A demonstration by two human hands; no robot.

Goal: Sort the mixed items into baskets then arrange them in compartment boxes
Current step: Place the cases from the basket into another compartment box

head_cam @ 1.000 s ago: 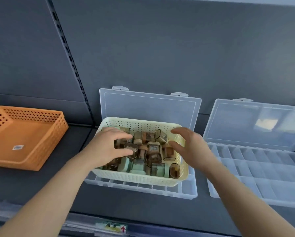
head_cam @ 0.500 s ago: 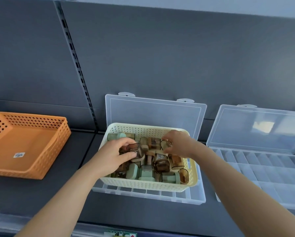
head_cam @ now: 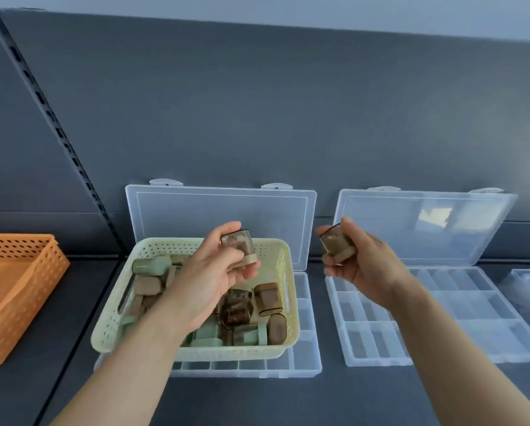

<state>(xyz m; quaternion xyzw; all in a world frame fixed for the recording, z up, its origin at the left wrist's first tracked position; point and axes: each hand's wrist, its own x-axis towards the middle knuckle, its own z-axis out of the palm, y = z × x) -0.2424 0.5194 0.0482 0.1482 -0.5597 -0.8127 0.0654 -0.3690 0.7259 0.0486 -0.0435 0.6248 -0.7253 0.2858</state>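
Now lifted from basket (head_cam: 233, 349), hands (head_cam: 206, 282) (head_cam: 366, 272) gripping jars (head_cam: 238, 245) (head_cam: 335, 246)

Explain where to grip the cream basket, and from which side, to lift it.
Probably by the two handle slots of the cream basket, one in each short end wall, a hand from each side; loaded and resting on the compartment box, it needs a level lift.

No writing, label, brand, number or sign can be read on the orange basket (head_cam: 42, 272) at left, the cream basket (head_cam: 196, 348), its small capped containers (head_cam: 268, 298), or either clear compartment box (head_cam: 472, 302).
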